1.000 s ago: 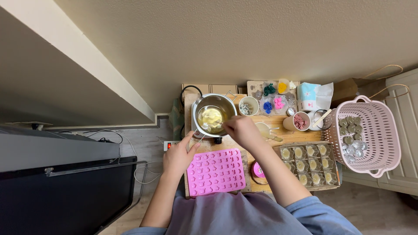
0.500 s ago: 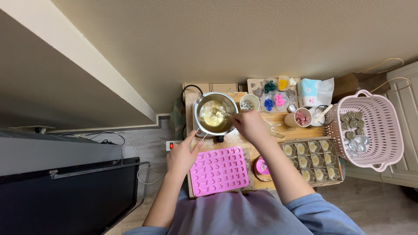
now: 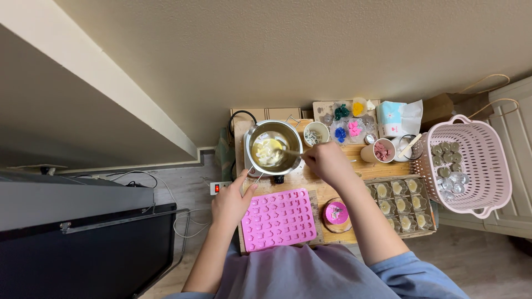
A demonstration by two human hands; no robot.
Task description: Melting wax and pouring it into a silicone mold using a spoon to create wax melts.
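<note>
A steel pot (image 3: 272, 148) with pale yellow melted stuff stands at the back left of a small wooden table (image 3: 310, 178). My right hand (image 3: 327, 161) is closed on a thin stirring tool (image 3: 287, 150) whose tip dips into the pot. My left hand (image 3: 231, 202) rests at the table's left edge, fingers near the pot's handle and beside a pink silicone mould (image 3: 279, 218). Whether it grips the handle is unclear.
A tray of filled small moulds (image 3: 403, 204) lies at the right, a pink dish (image 3: 336, 212) in front. Cups (image 3: 316, 133), a cup of pink pieces (image 3: 382, 150) and coloured bits (image 3: 347, 119) line the back. A pink basket (image 3: 469, 164) stands at the right, a power strip (image 3: 220, 188) at the left.
The view has shifted slightly. My right hand has moved a little over the table beside the pot while stirring; my left hand stays near the mould's corner.
</note>
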